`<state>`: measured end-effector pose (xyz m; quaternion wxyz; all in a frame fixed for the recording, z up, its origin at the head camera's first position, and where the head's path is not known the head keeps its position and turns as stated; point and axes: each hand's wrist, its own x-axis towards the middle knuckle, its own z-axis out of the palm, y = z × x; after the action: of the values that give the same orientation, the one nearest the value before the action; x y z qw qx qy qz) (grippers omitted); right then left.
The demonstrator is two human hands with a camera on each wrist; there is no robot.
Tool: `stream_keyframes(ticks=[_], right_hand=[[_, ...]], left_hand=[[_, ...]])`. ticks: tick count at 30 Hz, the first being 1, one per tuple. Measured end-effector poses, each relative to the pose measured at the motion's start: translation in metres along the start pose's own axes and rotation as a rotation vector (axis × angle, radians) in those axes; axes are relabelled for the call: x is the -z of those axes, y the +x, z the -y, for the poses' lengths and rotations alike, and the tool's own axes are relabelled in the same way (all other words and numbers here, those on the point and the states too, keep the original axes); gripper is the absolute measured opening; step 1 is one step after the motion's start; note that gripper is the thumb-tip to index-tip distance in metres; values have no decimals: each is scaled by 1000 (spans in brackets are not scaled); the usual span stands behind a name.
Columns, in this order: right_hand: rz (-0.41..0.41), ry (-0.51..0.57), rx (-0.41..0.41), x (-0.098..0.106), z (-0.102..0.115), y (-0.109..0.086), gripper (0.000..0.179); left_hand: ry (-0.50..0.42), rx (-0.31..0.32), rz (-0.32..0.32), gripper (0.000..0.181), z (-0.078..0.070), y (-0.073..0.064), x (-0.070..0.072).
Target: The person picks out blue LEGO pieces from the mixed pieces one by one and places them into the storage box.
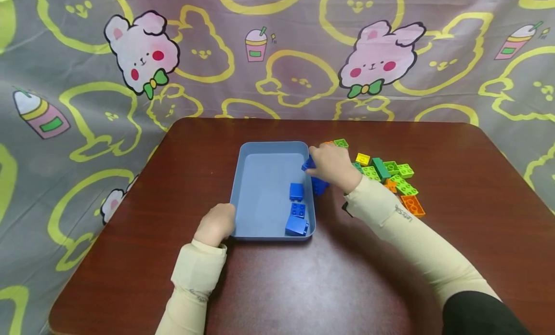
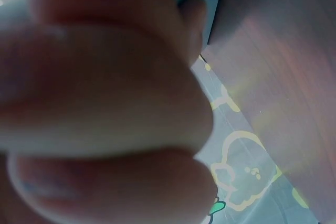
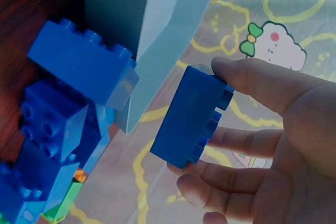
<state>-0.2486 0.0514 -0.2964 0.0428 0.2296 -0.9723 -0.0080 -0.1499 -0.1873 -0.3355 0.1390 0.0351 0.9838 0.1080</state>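
Pale cream sleeves (image 1: 422, 246) run down to thick, banded cuffs (image 1: 370, 200), leaving the person's left hand (image 1: 215, 224) and right hand (image 1: 336, 166) bare. Small dark lettering (image 1: 404, 213), too small to read with certainty, marks each sleeve just behind the cuff. Higher on the right, a black garment (image 1: 481, 314) overlaps the cream.

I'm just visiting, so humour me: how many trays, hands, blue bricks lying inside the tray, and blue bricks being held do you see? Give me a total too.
Blue tray: 1
Hands, the left hand and the right hand: 2
Loose blue bricks lying in the tray: 3
Held blue brick, in the right hand: 1
Total: 7
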Motion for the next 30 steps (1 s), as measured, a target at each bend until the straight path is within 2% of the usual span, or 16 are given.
stream_keyframes(ticks=[6,18,30], right_hand=[[-5,-30,33,1,9,7,49],[38,-44,78,-5,22,22,47],[118,-54,85,-12,28,33,51]], left_hand=[[-1,-3,5,23,0,0,1],[-9,-7,-11,25,1,1,-1],[-14,17,-10,24,0,2,-1]])
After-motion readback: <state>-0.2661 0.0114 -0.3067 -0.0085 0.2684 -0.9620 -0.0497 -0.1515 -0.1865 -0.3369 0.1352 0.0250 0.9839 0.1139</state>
